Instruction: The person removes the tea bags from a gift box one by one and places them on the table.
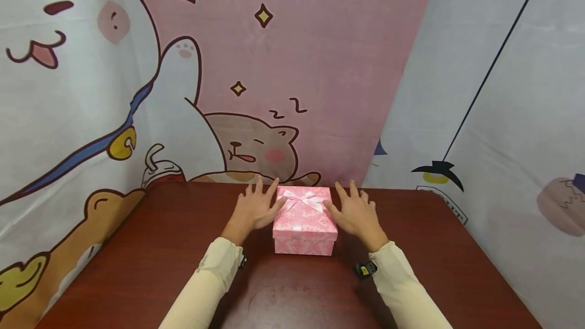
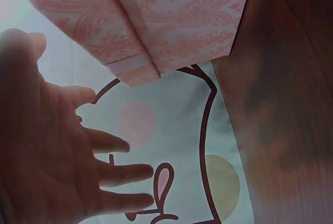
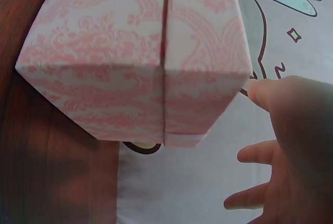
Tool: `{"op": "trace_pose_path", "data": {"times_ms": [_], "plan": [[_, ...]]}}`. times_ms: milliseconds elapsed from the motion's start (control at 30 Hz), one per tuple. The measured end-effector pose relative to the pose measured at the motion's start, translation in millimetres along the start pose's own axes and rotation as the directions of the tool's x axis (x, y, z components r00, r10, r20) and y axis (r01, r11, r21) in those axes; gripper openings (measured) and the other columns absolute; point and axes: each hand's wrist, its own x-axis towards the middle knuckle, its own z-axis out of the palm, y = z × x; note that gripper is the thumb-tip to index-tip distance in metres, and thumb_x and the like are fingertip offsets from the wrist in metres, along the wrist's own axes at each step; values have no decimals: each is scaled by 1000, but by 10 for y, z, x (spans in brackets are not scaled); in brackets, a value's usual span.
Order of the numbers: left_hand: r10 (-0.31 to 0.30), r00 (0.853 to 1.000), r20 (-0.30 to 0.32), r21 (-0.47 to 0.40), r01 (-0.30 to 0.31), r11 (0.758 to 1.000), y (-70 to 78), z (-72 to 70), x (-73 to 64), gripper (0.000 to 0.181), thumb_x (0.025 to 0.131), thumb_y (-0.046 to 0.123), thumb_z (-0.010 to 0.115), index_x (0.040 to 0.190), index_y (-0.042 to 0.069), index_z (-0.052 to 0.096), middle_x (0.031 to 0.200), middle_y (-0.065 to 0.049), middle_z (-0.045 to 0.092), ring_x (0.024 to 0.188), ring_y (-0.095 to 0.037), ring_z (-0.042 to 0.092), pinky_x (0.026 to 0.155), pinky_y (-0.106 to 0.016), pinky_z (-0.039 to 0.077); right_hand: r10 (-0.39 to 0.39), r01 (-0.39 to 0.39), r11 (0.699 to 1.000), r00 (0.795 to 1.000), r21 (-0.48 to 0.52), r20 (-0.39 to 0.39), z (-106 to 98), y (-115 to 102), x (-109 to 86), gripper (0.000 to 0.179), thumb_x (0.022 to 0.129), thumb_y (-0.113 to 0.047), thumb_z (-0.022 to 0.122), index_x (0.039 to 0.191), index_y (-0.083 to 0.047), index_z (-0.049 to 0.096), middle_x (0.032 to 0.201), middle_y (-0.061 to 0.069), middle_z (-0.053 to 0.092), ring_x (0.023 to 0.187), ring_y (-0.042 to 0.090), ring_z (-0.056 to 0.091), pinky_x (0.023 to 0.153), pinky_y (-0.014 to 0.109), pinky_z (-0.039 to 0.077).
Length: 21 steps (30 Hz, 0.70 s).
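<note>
A pink patterned gift box (image 1: pixel 303 222) with a lid and a ribbon bow (image 1: pixel 303 200) stands on the dark red-brown table. Beside its left side is my left hand (image 1: pixel 257 207), fingers spread and pointing away, the thumb over the lid's left edge. My right hand (image 1: pixel 357 213) mirrors it on the right, its thumb at the lid's right edge. In the left wrist view the fingers (image 2: pixel 125 174) are straight and apart from the box wall. The right wrist view shows the thumb (image 3: pixel 263 93) right at the lid's corner, with the other fingers extended past the box.
The wooden table (image 1: pixel 292 293) ends just behind the box. A cartoon-printed cloth (image 1: pixel 320 65) hangs behind it and along both sides. Both forearms wear light sleeves, and a dark wrist device (image 1: pixel 365 269) sits at the right cuff.
</note>
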Motion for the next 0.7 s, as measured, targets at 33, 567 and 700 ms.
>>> {"op": "trace_pose_path", "data": {"times_ms": [33, 567, 700], "plan": [[4, 1000, -1, -4, -4, 1000, -2, 5, -4, 73, 97, 67, 26, 159, 27, 21, 160, -25, 19, 139, -52, 31, 105, -66, 31, -4, 4, 1000, 1000, 0, -1, 8, -10, -2, 74, 96, -60, 46, 152, -13, 38, 154, 32, 28, 128, 59, 38, 95, 74, 32], [51, 999, 12, -71, -50, 996, 9, 98, -69, 69, 99, 62, 27, 158, 26, 24, 157, -22, 30, 131, -49, 44, 102, -62, 37, -53, 50, 997, 997, 52, 59, 176, -129, -42, 79, 94, -59, 49, 154, -10, 34, 153, 30, 33, 130, 57, 38, 100, 74, 29], [64, 998, 28, -95, -61, 994, 2, 138, -72, 68, 99, 61, 27, 158, 27, 25, 154, -20, 36, 130, -46, 47, 101, -60, 39, -68, 61, 994, 995, 85, 75, 202, -141, -55, 77, 96, -58, 48, 153, -8, 36, 149, 28, 40, 127, 53, 45, 99, 71, 33]]}}
